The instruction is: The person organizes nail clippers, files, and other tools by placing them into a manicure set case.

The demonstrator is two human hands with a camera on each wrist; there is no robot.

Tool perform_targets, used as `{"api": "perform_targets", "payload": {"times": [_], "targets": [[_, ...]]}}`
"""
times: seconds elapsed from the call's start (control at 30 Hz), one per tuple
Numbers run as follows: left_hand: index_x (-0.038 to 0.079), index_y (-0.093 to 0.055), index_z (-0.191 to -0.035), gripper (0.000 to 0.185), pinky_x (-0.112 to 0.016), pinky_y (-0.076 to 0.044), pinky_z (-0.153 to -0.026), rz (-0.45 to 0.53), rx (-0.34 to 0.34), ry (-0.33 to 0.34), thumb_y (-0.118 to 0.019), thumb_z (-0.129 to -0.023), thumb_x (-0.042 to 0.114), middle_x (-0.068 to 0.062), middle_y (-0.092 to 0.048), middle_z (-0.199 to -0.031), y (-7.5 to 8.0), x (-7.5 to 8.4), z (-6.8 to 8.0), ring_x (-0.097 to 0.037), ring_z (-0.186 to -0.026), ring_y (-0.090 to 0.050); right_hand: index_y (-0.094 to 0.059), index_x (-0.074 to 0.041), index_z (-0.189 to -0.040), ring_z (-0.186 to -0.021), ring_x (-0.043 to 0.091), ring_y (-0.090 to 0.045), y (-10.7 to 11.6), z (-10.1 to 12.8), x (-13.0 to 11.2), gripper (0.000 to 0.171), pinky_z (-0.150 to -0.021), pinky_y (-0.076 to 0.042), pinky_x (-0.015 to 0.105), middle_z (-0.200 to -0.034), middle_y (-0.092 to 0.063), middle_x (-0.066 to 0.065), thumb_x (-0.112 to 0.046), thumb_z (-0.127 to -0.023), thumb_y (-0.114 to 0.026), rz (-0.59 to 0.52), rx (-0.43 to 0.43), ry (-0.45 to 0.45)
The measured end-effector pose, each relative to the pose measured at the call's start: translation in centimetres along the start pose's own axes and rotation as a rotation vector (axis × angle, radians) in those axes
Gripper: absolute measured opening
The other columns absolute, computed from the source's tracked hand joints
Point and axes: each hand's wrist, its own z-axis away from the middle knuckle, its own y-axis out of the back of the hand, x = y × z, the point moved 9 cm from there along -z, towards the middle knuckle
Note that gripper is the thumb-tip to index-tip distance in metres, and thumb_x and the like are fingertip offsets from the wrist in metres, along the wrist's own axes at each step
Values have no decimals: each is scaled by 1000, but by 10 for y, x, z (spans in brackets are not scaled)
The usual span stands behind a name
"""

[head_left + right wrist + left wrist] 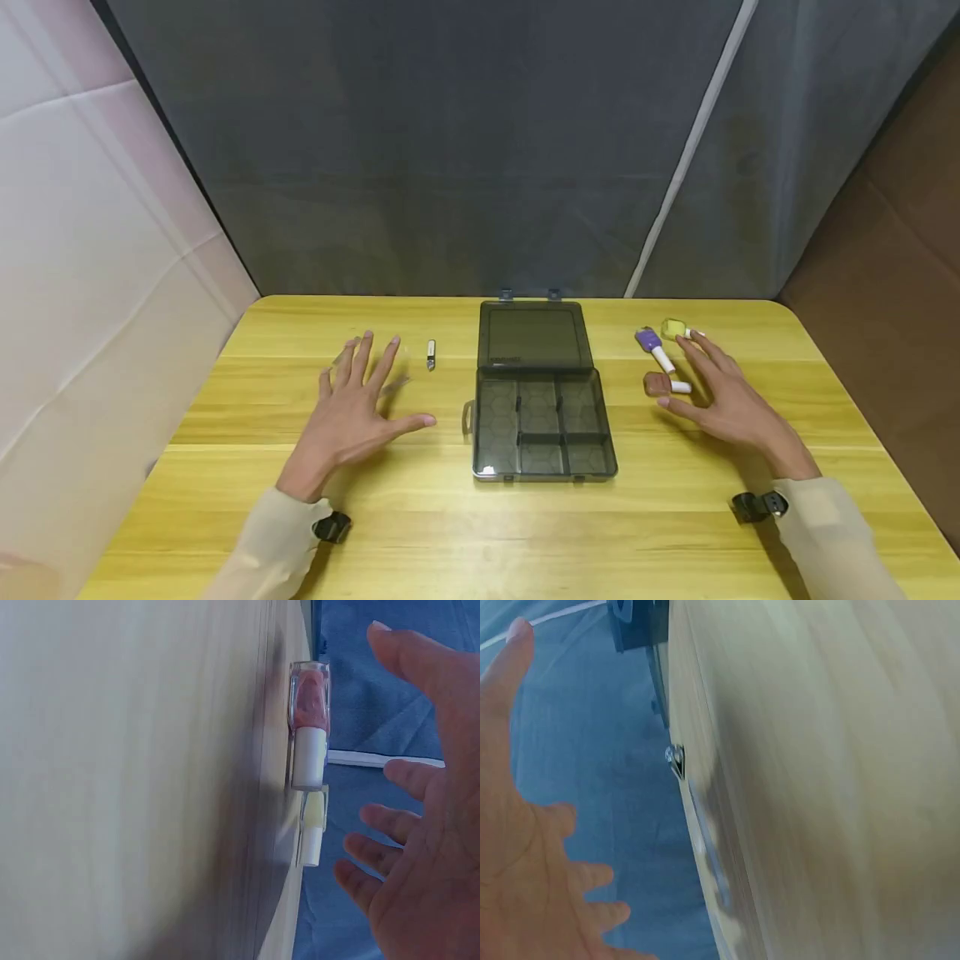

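Observation:
My left hand (352, 421) is spread wide above the table's left side, holding nothing. A clear, thin object (709, 844) lies under its fingertips, partly hidden by them in the head view. Just right of those fingers is a small nail clipper (431, 355). My right hand (731, 404) hovers beside three nail polish bottles with white caps, its fingers loosely extended and gripping nothing. They are a purple bottle (649, 340), a yellow bottle (673, 328) whose cap the fingertips overlap, and a brownish-pink bottle (657, 384) near the thumb.
Between the hands lies a smoky translucent divided box (497, 417), its lid (534, 333) laid open toward the back and a handle on its left side. A dark grey curtain (420, 150) stands behind the wooden table (480, 542).

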Motion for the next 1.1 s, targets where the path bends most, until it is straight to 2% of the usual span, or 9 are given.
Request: {"api": "perform_targets", "payload": {"times": [0.13,0.37,0.5,0.57,0.67,0.77,0.83,0.93,1.1], "targets": [[35,0,-166,119,-76,-9,-119,18,-10,-30,-62,-78,85,-4,13,-174,-4,11,0,-45,-159,2,-22,-15,-165,-151,52,-22,-1,-2,-5,98,-109,-30,76,-169,-19,21,-47,-90,-77,-22,1,38],[39,4,-164,121,-69,-14,-123,41,-26,-68,-62,-76,87,-2,14,-173,-8,29,0,-42,-160,0,-27,-17,-164,-150,49,-26,-2,-5,-12,94,-112,-30,74,-167,-27,18,-44,-89,-79,-33,0,63],[39,3,-165,122,-69,-16,-123,69,-30,-90,-64,-75,87,-2,12,-174,-8,40,-2,-39,-161,1,-33,-12,-161,-147,49,-31,-2,-7,-17,90,-111,-32,73,-162,-35,19,-41,-89,-79,-33,10,97],[40,3,-164,122,-71,-21,-120,92,-38,-96,-65,-74,86,0,12,-174,-10,45,-3,-37,-161,2,-36,-9,-159,-145,49,-34,-2,-8,-18,86,-110,-33,72,-159,-38,19,-40,-90,-79,-38,7,110],[42,5,-163,123,-78,-34,-108,113,-46,-111,-66,-73,86,3,12,-174,-13,51,-4,-36,-161,1,-39,-6,-157,-141,47,-38,-4,-9,-19,83,-108,-35,71,-155,-42,19,-38,-91,-79,-42,1,116],[44,6,-162,124,-79,-40,-100,140,-56,-131,-68,-72,86,4,12,-174,-15,58,-4,-35,-161,1,-42,-5,-155,-138,45,-42,-5,-12,-20,81,-107,-38,69,-151,-45,19,-36,-91,-79,-44,-5,118],[44,6,-163,126,-75,-42,-103,164,-70,-145,-69,-70,86,4,12,-174,-17,62,-4,-34,-162,2,-44,-3,-154,-135,44,-44,-6,-14,-22,79,-106,-40,67,-148,-47,18,-34,-91,-80,-48,-6,120],[40,5,-164,131,-69,-38,-113,195,-95,-167,-71,-67,86,3,12,-174,-20,68,-5,-32,-162,4,-49,-2,-150,-127,40,-49,-7,-18,-23,74,-104,-43,63,-140,-51,17,-31,-90,-81,-55,-6,125],[40,7,-163,136,-64,-34,-118,224,-136,-209,-74,-64,86,1,9,-174,-29,79,-7,-31,-162,2,-56,1,-143,-111,31,-56,-7,-24,-27,65,-96,-48,55,-125,-57,15,-24,-89,-81,-47,3,132]]}}
